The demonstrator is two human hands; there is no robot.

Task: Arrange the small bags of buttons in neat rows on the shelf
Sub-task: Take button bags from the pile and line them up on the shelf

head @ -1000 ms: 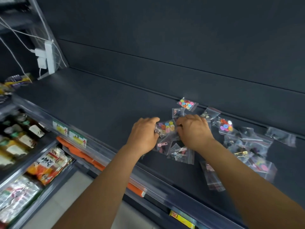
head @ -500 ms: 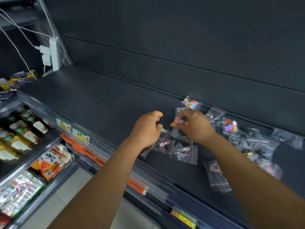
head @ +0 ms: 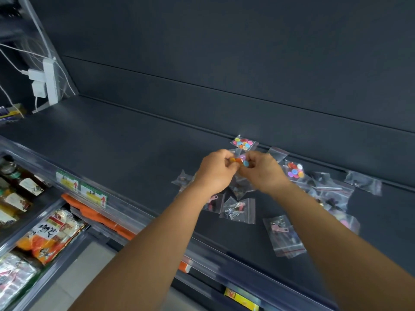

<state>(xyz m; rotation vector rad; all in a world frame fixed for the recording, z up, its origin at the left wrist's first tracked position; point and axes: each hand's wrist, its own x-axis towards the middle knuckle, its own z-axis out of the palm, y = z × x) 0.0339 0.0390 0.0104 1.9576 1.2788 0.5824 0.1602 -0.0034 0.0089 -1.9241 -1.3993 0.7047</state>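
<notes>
your left hand point(head: 216, 170) and right hand point(head: 261, 172) meet above the matte dark shelf point(head: 125, 140), the fingers of both curled and pinching one small clear plastic bag point(head: 240, 160) of flat round buttons in orange, pink and blue. a bag of bright mixed buttons point(head: 243, 142) lies flat at the back edge, another with red and purple buttons point(head: 295, 170) to the right. crinkly zip bags point(head: 238, 209) holding small dark and pink pieces lie scattered below your wrists, one with a pink piece point(head: 283, 235) nearer the front rail.
</notes>
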